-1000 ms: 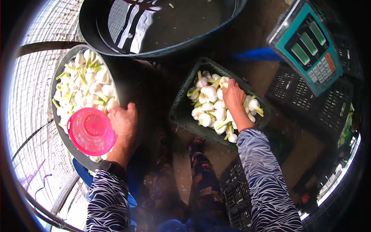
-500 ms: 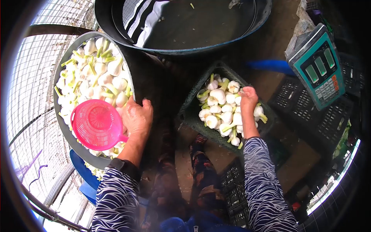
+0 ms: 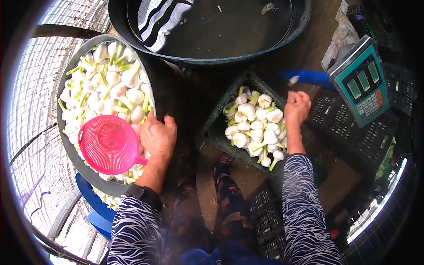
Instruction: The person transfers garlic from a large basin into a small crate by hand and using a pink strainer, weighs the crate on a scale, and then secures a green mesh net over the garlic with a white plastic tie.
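Observation:
A large grey tub at the left is heaped with white garlic bulbs with short green stems. A pink plastic strainer lies on them, its handle near my left wrist. My left hand is closed over the tub's right rim, thumb outside and fingers partly hidden inside. In the middle stands a dark green crate holding more garlic bulbs. Beside its right edge, my right hand has loosely bent fingers and no visible object in them. A small blurred whitish piece is just beyond the fingertips, apart from them.
A wide black basin with water sits at the back. A teal digital scale display rises at the right, near stacked black crates and a blue object. Wire mesh lines the left side. Another black crate is by my legs.
My right hand has moved right, away from the bulbs at the crate's edge. A small whitish piece now shows beyond its fingers. My left hand stays at the tub rim.

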The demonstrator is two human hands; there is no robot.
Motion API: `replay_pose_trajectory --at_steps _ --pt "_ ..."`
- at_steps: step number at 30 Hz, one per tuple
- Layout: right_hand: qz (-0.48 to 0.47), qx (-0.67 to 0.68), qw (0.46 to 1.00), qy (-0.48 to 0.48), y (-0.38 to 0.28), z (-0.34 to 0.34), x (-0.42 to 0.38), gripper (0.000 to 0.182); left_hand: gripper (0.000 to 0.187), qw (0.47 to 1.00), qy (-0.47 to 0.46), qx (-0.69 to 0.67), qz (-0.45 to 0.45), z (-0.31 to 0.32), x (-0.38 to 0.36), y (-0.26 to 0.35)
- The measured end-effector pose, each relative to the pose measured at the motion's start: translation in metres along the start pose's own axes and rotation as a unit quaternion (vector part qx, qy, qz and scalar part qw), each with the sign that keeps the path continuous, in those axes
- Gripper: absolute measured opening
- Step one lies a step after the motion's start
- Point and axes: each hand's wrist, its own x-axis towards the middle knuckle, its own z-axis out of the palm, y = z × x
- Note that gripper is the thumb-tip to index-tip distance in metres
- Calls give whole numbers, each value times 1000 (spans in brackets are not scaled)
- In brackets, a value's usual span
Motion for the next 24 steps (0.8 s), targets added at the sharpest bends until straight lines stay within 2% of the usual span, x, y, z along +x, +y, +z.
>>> replay_pose_trajectory --at_steps 3,4,5,7,8,9,11,12,17,20,22,23,24 --pt "-234 -90 965 -78 -32 -6 -15 40 33 1000 -13 -6 6 1 -1 -4" --pt "-294 -106 939 -145 -23 4 -19 48 32 1000 -24 -6 -10 -1 0 -1" --pt "-293 -106 938 -149 -15 13 -18 48 31 999 -34 -7 -26 -2 0 1" --pt "-371 -227 877 -206 -6 28 -11 44 30 999 -26 -12 -23 0 1 0" --pt "-354 -269 859 -253 -11 27 -3 36 29 1000 -17 -18 -19 1 0 -1" --pt "-357 -268 858 -255 -11 32 3 36 29 999 -18 -16 -23 3 0 -3" --pt "-407 -350 792 -290 -11 41 14 40 28 1000 -12 -22 -10 6 0 -5" --pt "-411 -352 784 -303 -11 44 18 43 28 1000 -12 -18 -12 5 0 -4" --pt "-450 -299 796 -272 1 45 20 45 27 998 -40 -45 -28 1 1 -2" --pt "-496 -257 798 -228 13 45 19 46 28 998 -40 -15 -41 -1 0 1" --pt "-533 -180 809 -173 25 42 17 35 29 999 -36 -11 -37 0 0 0" --pt "-533 -183 807 -176 32 41 14 35 30 999 -32 -10 -30 2 0 0" --pt "-503 -160 835 -154 31 36 12 32 31 999 -31 -30 -21 4 0 -2"
